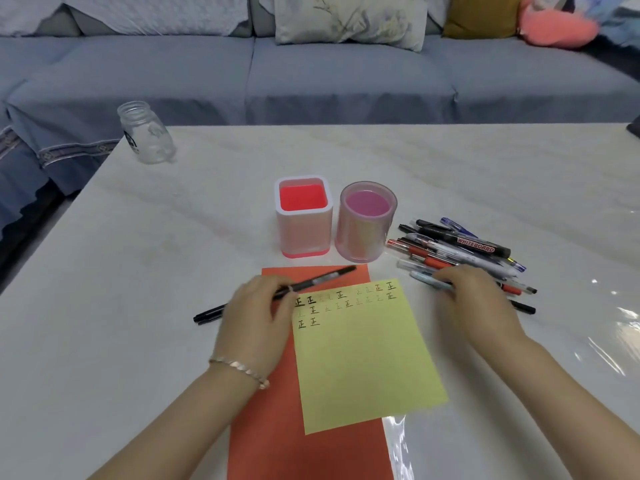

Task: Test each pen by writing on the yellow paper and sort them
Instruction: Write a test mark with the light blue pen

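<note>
We are seeing a yellow paper (367, 355) showing black and faint marks, lying on a red sheet (311, 452); behind the paper, a red-lined square holder (304, 216) and a pink round cup (366, 223)

From my feed I see a clear glass jar (145, 132), lidless, standing at the far left corner of the pale marble-look tabletop (450, 168), with a dark printed mark on its side. Beyond the far edge runs a blue-grey sofa (311, 74), and on it rest a floral cushion (349, 19), a mustard cushion (481, 15) and a coral-pink soft thing (557, 29) towards the right. At the table's far right edge a dark object (634, 126) just pokes into view; I cannot tell what it is.
</note>
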### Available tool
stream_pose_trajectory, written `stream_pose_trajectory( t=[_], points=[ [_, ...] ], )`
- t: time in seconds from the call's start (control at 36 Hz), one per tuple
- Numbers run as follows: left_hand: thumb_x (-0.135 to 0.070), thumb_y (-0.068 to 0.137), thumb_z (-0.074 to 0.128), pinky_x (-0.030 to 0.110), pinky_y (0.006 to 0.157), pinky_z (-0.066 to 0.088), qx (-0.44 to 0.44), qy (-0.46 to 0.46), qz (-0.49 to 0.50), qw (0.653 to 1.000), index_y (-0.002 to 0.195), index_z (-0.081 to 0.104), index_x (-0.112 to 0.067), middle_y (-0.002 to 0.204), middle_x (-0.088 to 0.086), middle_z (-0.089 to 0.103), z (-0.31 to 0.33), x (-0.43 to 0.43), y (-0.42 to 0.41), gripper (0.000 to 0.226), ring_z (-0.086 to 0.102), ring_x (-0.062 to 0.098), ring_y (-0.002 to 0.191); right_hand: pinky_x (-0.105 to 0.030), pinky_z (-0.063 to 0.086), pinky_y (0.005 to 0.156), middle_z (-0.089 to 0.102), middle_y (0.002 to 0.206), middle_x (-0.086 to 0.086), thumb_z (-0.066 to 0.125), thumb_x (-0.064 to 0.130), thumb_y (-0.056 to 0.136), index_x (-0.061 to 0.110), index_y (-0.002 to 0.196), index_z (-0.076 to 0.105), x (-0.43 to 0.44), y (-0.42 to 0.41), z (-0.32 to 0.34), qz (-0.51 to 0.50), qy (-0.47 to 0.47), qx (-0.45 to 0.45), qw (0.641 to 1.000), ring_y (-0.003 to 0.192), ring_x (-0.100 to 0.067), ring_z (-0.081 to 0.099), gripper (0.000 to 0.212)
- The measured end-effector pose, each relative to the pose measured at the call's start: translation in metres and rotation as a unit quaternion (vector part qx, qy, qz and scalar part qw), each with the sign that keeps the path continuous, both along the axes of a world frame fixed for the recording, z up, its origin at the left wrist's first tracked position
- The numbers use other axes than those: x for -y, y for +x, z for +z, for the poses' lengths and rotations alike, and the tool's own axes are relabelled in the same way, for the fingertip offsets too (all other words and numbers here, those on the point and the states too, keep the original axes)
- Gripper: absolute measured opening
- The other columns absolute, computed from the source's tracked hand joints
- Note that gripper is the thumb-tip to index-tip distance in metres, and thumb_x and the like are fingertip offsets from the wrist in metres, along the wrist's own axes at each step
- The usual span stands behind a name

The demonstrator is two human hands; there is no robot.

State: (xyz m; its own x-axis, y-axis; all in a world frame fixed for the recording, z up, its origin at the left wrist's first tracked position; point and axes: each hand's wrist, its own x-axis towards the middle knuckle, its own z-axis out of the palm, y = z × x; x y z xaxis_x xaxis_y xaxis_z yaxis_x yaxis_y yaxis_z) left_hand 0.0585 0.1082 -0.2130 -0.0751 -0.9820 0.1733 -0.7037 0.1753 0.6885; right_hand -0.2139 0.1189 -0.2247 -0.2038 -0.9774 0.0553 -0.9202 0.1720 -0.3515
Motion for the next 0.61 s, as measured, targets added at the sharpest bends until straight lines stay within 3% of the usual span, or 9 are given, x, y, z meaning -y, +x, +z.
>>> stream_pose_trajectory(
  t=[0.08, 0.17, 0.31, 0.44, 0.61],
  points=[
    [-0.022, 0.083, 0.054, 0.037, 0.077, 0.04, 0.08, -0.042, 0.061, 0.994, 0.092, 0.067, -0.015, 0.088, 0.002, 0.064, -0.009, 0.013, 0.023, 0.017, 0.054, 0.028, 0.087, -0.037, 0.046, 0.068, 0.064, 0.107, -0.009, 0.048, 0.002, 0.085, 0.013, 0.107, 0.064, 0.009, -0.011, -0.006, -0.024, 0.038, -0.077, 0.996, 0.101, -0.031, 0.052, 0.03],
    [-0.011, 0.084, 0.059, 0.034, 0.079, 0.032, 0.148, -0.018, 0.088, 0.985, 0.095, 0.068, -0.015, 0.094, 0.003, 0.066, -0.021, 0.027, 0.042, 0.014, 0.053, 0.03, 0.096, -0.038, 0.048, 0.073, 0.062, 0.109, -0.008, 0.05, 0.006, 0.087, 0.013, 0.109, 0.061, 0.013, -0.011, -0.011, -0.023, 0.052, -0.1, 0.993, 0.104, -0.029, 0.05, 0.026],
    [-0.013, 0.086, 0.056, 0.036, 0.082, 0.034, 0.216, 0.041, 0.099, 0.97, 0.102, 0.067, -0.016, 0.105, 0.006, 0.065, -0.033, 0.042, 0.052, 0.02, 0.052, 0.031, 0.103, -0.035, 0.045, 0.074, 0.059, 0.111, -0.009, 0.053, 0.013, 0.09, 0.011, 0.113, 0.06, 0.015, -0.013, -0.014, -0.015, 0.061, -0.111, 0.992, 0.106, -0.028, 0.05, 0.024],
    [-0.015, 0.08, 0.052, 0.044, 0.092, 0.036, 0.136, -0.028, 0.067, 0.988, 0.107, 0.065, -0.01, 0.112, 0.012, 0.061, -0.029, 0.032, 0.032, 0.031, 0.051, 0.035, 0.108, -0.033, 0.044, 0.071, 0.062, 0.107, -0.008, 0.048, 0.009, 0.091, 0.012, 0.103, 0.064, 0.015, -0.011, -0.009, 0.02, 0.052, -0.114, 0.992, 0.101, -0.028, 0.054, 0.021],
    [-0.022, 0.079, 0.044, 0.029, 0.091, 0.033, 0.052, -0.04, -0.04, 0.997, 0.103, 0.065, -0.012, 0.108, 0.002, 0.06, -0.01, 0.006, 0.001, 0.034, 0.046, 0.015, 0.104, -0.032, 0.039, 0.066, 0.056, 0.106, -0.01, 0.049, 0.005, 0.089, 0.01, 0.101, 0.058, 0.011, -0.007, -0.011, 0.028, 0.065, -0.083, 0.994, 0.093, -0.029, 0.053, 0.015]
  ],
)
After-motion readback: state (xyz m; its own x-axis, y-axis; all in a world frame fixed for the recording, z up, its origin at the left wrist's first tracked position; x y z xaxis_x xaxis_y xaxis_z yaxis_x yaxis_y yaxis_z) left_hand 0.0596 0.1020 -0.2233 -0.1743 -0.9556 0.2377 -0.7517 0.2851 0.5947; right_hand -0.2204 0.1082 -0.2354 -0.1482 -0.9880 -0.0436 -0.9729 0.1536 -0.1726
